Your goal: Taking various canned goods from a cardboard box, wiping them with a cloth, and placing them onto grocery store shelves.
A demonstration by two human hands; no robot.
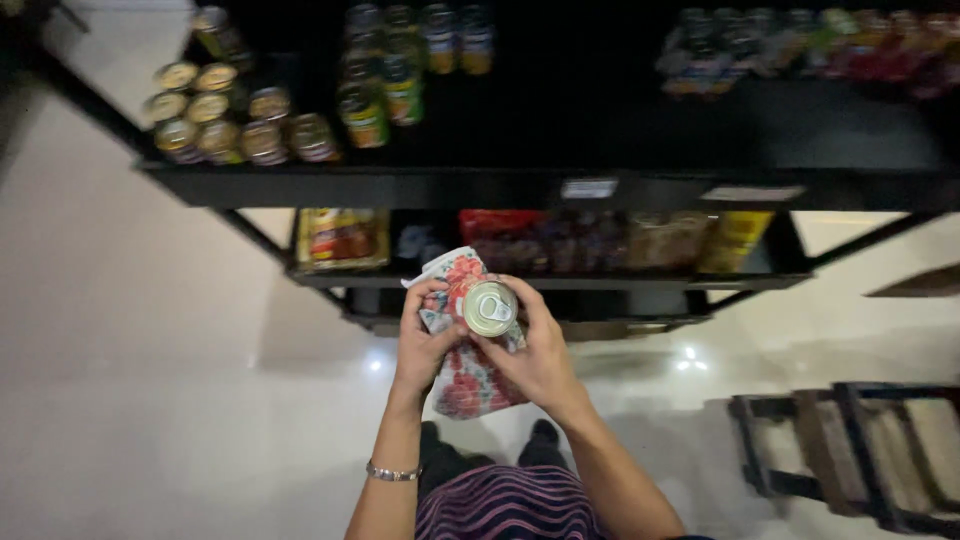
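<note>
I look down on a black shelf unit [560, 185] that fills the upper half of the view, standing on a pale, glossy floor [150, 380]. To my lower right sits a dark wooden stool [850, 450], well apart from the hands. On the top shelf, a cluster of tins [225, 115] stands at the left, a row of bottles [400, 75] is in the middle, and blurred packets [800, 45] lie at the right. The lower shelf holds a yellow-edged box [342, 238] and dim jars [580, 240]; I cannot make out more there.

In front of the shelf's edge, both hands meet around one small can [490, 307], its pull-tab lid facing up at me. The left hand [425, 340] is curled closed, pressing a floral cloth [465, 375] against the can's side; the cloth wraps behind the can and hangs below it. The right hand [535, 350] is closed around the can's other side, thumb near the rim.

I judge the step in hand to be wiping the can. The next move calls for turning it within the cloth while keeping a firm grip. Nothing stands between the hands and the shelf.
</note>
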